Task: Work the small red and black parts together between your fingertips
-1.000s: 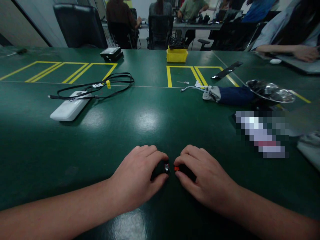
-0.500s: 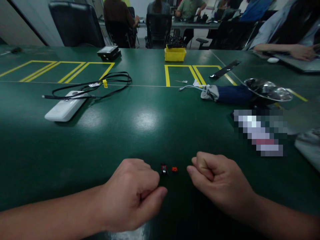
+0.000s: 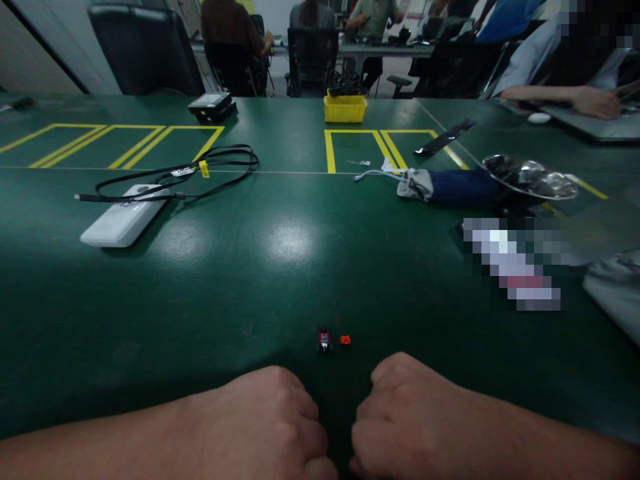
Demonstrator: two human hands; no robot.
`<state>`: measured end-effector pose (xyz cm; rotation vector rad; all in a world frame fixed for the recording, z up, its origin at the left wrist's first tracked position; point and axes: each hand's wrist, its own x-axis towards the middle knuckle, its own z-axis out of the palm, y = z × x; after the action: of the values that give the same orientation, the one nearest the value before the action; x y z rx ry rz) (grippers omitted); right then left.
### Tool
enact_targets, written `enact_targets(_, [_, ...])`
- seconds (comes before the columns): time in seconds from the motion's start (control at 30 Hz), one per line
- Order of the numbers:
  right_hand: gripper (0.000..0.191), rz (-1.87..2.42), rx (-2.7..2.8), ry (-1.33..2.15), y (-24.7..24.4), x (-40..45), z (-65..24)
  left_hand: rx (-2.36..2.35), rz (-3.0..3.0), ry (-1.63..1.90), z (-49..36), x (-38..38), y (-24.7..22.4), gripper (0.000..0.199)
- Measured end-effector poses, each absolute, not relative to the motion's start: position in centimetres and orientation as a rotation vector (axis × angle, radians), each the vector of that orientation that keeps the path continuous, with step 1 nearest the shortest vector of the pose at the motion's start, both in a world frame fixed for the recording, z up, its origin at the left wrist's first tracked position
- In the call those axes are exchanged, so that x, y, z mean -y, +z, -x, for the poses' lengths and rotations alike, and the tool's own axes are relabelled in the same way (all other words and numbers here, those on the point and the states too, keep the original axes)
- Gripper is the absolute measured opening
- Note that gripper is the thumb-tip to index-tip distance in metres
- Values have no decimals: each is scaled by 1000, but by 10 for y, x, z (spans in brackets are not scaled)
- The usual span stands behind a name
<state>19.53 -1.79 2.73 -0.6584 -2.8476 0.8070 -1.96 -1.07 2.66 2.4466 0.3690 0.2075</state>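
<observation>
My left hand (image 3: 280,427) is curled into a fist at the bottom of the view, knuckles up. Facing it across a narrow gap, my right hand (image 3: 410,420) is also a closed fist. Nothing shows in either one, though the insides of the fists are turned away. Just beyond the gap lie two tiny pieces on the green table (image 3: 225,300): a red, black and silver one like a small toy figure (image 3: 325,340), and a small orange piece (image 3: 345,340) to its right. Neither hand touches them.
A white power bank (image 3: 125,217) with a coiled black cable (image 3: 215,193) lies at left. To the right are a dark blue pouch (image 3: 460,187), a shiny silver dish (image 3: 530,177) and a blurred-out item (image 3: 510,263). A yellow bin (image 3: 345,109) stands farther back; people sit beyond.
Both fists have drawn back toward me and turned knuckles-up, coming closer together. The two tiny pieces stay where they were on the table. The view has shifted slightly.
</observation>
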Motion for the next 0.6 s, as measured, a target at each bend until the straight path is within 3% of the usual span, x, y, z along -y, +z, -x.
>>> enact_targets(0.2, [21,682,2769,669,16,17,-198,-427,-2488,242,20,8,28,11])
enact_targets(0.37, [4,1109,2472,567,7,3,-201,-905,-2454,482,23,-1,15,4])
enact_targets(0.5, [23,1228,2404,569,7,-5,-200,-1105,-2386,483,20,-12,10,33])
enact_targets(0.6, [18,1217,2445,582,6,-6,-199,-1069,-2391,446,16,-16,10,35])
